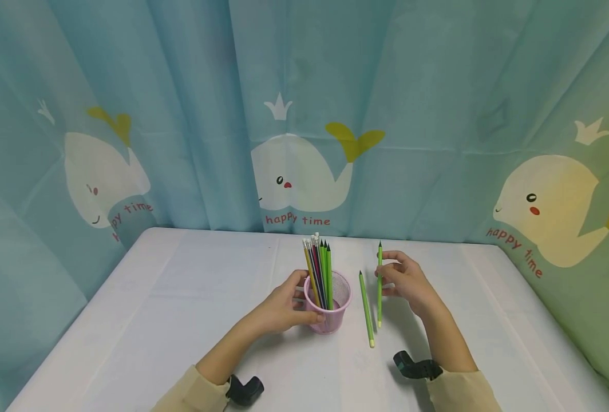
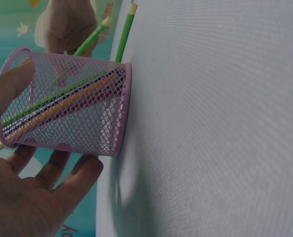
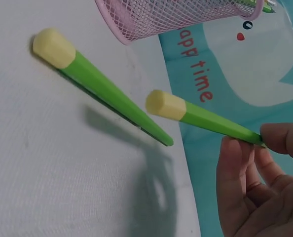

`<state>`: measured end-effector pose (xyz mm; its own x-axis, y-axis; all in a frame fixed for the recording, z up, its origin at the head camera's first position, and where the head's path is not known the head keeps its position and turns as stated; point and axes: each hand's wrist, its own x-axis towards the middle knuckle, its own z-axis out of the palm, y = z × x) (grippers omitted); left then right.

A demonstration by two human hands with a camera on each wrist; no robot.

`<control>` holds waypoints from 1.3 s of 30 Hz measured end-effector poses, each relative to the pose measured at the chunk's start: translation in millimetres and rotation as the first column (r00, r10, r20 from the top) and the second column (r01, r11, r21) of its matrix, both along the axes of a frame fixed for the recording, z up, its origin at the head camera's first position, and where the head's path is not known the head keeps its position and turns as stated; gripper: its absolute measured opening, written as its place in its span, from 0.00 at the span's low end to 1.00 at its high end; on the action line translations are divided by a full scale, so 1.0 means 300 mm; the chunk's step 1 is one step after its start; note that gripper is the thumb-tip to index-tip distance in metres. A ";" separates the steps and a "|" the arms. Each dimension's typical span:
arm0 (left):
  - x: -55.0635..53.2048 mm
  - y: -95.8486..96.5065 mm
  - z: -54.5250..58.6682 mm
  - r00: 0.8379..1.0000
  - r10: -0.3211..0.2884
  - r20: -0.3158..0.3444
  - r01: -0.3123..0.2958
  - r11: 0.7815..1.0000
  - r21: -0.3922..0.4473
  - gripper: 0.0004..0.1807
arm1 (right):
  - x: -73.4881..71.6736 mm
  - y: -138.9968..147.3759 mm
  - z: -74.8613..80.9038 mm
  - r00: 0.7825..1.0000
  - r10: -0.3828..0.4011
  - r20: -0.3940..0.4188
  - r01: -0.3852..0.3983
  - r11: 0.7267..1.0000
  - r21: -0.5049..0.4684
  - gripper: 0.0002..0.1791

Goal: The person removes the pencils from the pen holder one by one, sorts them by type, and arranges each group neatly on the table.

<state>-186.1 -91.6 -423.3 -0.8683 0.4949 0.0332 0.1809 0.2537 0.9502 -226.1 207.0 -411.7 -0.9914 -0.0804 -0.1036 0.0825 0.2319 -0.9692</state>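
My left hand (image 1: 285,306) grips a pink mesh pencil cup (image 2: 82,131) around its side, thumb and fingers on opposite walls. The cup stands upright on the table and holds several pencils (image 1: 319,269), some with white erasers up and some green with dark points up. In my right hand (image 1: 404,283), a green pencil (image 3: 218,123) with a pale yellow end is pinched between thumb and fingers, raised off the table, point away from me. A second green pencil (image 1: 367,312) lies on the table between the cup and my right hand.
The white table (image 1: 206,286) reaches back to a blue-green curtain (image 1: 428,114) printed with whales. A dark wrist device (image 1: 246,392) sits at my left sleeve, and another dark device (image 1: 415,366) at my right wrist.
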 end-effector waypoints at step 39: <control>-0.005 -0.001 -0.005 1.000 0.003 -0.003 -0.003 1.000 -0.015 0.40 | -0.011 0.003 -0.064 0.991 0.026 0.133 -0.038 0.995 0.089 0.28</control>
<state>-187.6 -91.8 -424.9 -0.8699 0.4924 0.0286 0.1832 0.2688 0.9456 -229.4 208.0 -430.9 -0.9656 -0.0962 -0.2417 0.1993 0.3236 -0.9250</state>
